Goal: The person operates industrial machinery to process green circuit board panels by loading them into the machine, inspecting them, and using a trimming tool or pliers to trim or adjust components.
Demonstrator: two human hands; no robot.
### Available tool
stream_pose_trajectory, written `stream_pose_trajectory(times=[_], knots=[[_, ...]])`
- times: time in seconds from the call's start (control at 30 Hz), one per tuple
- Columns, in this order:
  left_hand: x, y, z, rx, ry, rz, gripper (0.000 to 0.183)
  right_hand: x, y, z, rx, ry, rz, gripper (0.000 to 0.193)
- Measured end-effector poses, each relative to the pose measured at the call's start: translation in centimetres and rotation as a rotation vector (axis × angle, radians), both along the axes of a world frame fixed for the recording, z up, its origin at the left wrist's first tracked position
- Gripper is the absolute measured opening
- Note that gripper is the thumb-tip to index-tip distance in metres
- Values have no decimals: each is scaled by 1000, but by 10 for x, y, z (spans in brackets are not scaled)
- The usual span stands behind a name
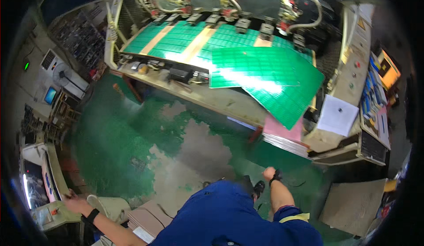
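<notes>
On the worn green floor [119, 144], steady footing would suit this sideways reach: left hand [77, 204] by the screen [36, 182] desk [66, 216] at far left, finger state unclear; right hand [268, 173] well apart, fingers curled in, seemingly empty.

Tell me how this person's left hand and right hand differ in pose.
The left hand reaches out sideways beside the cream console; the right hand points forward above the green floor. The left hand is farther from the blue-clad torso than the right hand. Both wear dark wristbands.
</notes>
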State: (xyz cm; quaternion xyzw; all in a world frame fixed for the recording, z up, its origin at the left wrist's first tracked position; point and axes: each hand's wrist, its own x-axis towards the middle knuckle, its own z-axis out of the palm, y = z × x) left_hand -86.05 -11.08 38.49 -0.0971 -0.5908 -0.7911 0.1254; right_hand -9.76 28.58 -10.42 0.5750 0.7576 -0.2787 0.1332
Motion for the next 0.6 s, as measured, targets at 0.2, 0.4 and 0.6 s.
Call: stream_pose_trajectory(times=[0.2,0.4,0.6], knots=[[-6,91,-111,480,-695,-298,22,-207,120,132,189,625,-377,27],[73,277,-165,-84,-843,-793,8,-323,160,197,-402,901,-426,18],[49,337,-195,-411,-971,-975,4,-392,262,199,-602,1360,-869,21]])
